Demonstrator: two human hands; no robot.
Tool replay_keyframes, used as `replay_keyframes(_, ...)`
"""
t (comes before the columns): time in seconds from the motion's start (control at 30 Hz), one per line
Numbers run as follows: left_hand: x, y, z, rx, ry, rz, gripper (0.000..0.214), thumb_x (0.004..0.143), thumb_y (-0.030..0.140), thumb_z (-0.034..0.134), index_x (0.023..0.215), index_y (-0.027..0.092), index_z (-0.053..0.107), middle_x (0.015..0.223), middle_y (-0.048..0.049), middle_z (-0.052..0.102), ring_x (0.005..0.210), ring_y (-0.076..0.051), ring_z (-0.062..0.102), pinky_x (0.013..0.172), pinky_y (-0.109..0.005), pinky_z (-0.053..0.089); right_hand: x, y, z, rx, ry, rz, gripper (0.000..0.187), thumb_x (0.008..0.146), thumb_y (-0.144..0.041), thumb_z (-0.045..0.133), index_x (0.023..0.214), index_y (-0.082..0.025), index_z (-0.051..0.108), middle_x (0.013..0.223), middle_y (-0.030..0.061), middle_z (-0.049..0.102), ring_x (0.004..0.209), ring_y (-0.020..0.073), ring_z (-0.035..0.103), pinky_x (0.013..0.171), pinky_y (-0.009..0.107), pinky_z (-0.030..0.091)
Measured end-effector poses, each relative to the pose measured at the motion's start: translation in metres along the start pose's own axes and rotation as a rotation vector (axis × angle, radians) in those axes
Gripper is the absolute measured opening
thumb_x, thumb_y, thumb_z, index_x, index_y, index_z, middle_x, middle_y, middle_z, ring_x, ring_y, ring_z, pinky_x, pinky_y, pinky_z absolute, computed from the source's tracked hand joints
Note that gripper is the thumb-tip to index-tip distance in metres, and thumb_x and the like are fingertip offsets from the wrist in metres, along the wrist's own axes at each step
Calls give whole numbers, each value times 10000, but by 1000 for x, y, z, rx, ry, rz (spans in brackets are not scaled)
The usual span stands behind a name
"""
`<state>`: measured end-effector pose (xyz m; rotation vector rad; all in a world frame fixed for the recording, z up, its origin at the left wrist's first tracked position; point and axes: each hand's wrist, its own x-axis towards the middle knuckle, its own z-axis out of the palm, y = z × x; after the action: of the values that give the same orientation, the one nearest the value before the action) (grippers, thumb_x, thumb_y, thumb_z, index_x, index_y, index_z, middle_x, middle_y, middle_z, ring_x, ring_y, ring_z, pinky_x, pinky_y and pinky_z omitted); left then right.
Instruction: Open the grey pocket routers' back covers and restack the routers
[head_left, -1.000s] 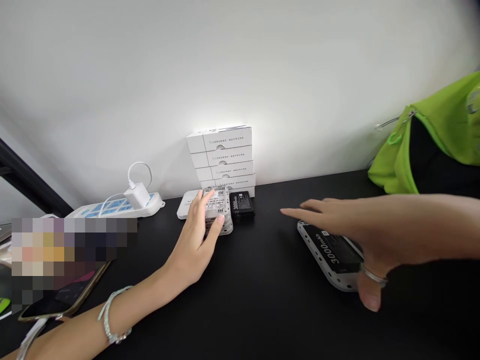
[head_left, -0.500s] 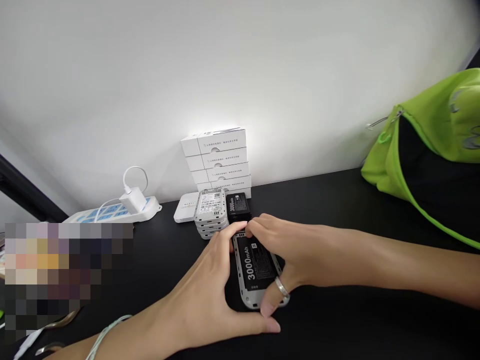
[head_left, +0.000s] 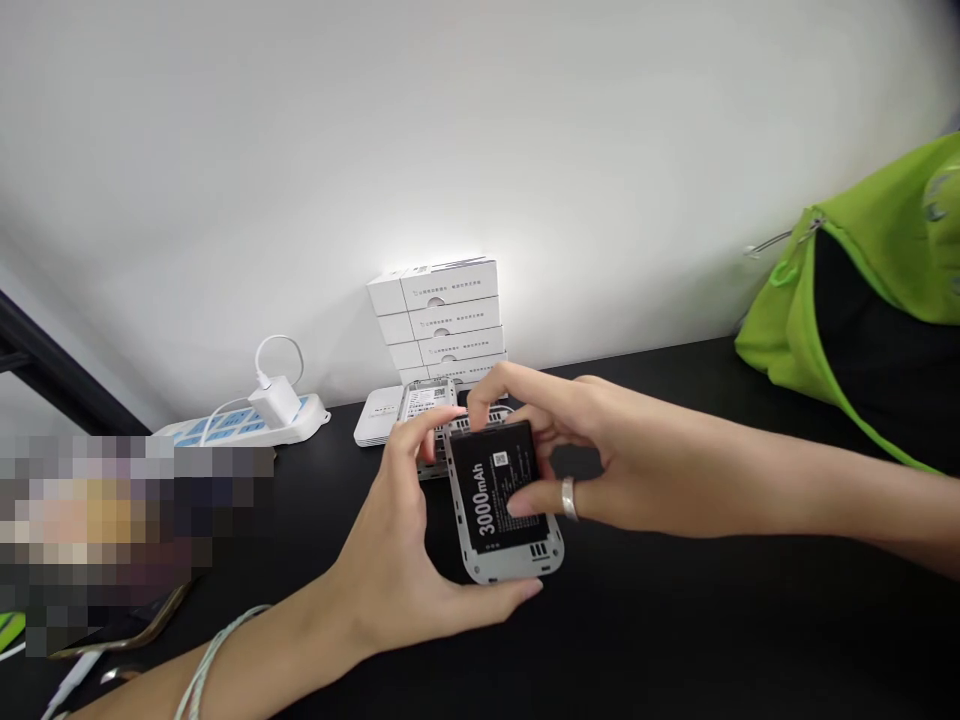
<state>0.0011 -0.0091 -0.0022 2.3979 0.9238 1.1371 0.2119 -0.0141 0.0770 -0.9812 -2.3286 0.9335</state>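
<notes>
A grey device with its back off (head_left: 510, 562) is lifted above the black table (head_left: 675, 620). My left hand (head_left: 405, 560) grips it from the left and below. Its black battery marked 3000mAh (head_left: 491, 485) is tilted up out of the compartment. My right hand (head_left: 577, 450), with a ring on one finger, pinches the battery, thumb on its face and fingers over its top edge. Behind my hands a stack of similar grey devices (head_left: 426, 400) is partly hidden.
A stack of white boxes (head_left: 442, 315) stands against the wall. A flat white cover (head_left: 379, 418) lies beside the device stack. A white power strip with a charger (head_left: 247, 415) sits left. A green bag (head_left: 870, 290) fills the right. A phone edge (head_left: 142, 630) shows lower left.
Both hands have raised the device off the table and brought it nearer. The battery, flat in its compartment half a second ago, now tilts up under my right fingers.
</notes>
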Motion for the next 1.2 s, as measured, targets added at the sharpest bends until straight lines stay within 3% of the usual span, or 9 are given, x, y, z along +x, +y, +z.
replay_keyframes(0.07, 5, -4, -2, 40, 66, -1, 1024, 603, 373, 854, 1383, 303, 195, 1354, -103, 406, 1214, -307, 479, 1034, -494, 418, 2, 0, -5, 206, 66, -16, 369, 829, -125, 617, 1067, -282, 382, 780, -62, 631, 724, 148, 620, 662, 285, 488)
replay_keyframes(0.13, 9, -10, -4, 140, 130, -54, 953, 645, 422, 817, 1378, 281, 224, 1382, -113, 395, 1264, -330, 428, 1053, -527, 375, 9, 9, -11, 385, 265, -26, 372, 822, -151, 653, 1027, -266, 364, 762, -50, 651, 681, 139, 613, 616, 267, 469)
replay_keyframes(0.23, 11, -21, -6, 284, 148, -152, 763, 784, 493, 683, 1381, 270, 263, 1402, -116, 417, 1315, -352, 375, 1085, -594, 283, 20, 34, -21, 443, 489, 50, 396, 792, -182, 720, 960, -247, 368, 647, -65, 620, 538, 87, 490, 519, 222, 367)
replay_keyframes(0.4, 14, -32, -4, 177, 88, -290, 527, 963, 509, 424, 1432, 306, 296, 1574, -55, 255, 1458, -292, 194, 1159, -535, 221, 35, 76, -25, 481, 339, 319, 370, 817, -164, 709, 975, -220, 380, 536, -110, 497, 484, 61, 393, 503, 202, 321)
replay_keyframes(0.57, 15, -34, -3, 126, 124, -343, 461, 977, 481, 409, 1400, 305, 360, 1587, -26, 248, 1469, -245, 183, 1185, -494, 201, 54, 85, -11, 470, 260, 367, 397, 779, -133, 728, 932, -227, 374, 514, -114, 487, 469, 67, 402, 505, 209, 343)
replay_keyframes(0.8, 14, -35, -3, 105, 121, -350, 498, 996, 464, 363, 1449, 269, 287, 1592, -40, 231, 1475, -225, 160, 1199, -477, 183, 68, 91, -4, 297, 302, 429, 450, 740, -265, 766, 956, -228, 373, 548, -70, 576, 489, 101, 455, 476, 233, 351)
replay_keyframes(1.03, 15, -36, -1, 105, 122, -351, 551, 1007, 442, 344, 1492, 232, 188, 1558, -107, 288, 1440, -274, 256, 1156, -532, 251, 60, 96, 4, 117, 432, 331, 389, 764, -355, 725, 891, -250, 373, 609, -80, 571, 632, 146, 530, 606, 279, 401)
replay_keyframes(1.13, 12, -32, -2, 210, 197, -197, 590, 998, 371, 393, 1499, 193, 138, 1595, -157, 142, 1466, -304, 153, 1145, -563, 216, 43, 89, 11, 83, 441, 270, 342, 799, -398, 678, 866, -252, 377, 661, -70, 582, 632, 137, 526, 606, 272, 401)
replay_keyframes(1.2, 9, -26, -4, 314, 277, 77, 528, 947, 286, 483, 1422, 166, 285, 1560, -191, 196, 1429, -332, 225, 1111, -554, 257, 27, 85, 19, 23, 391, 222, 281, 829, -393, 635, 821, -248, 395, 627, -78, 532, 571, 118, 475, 549, 249, 370)
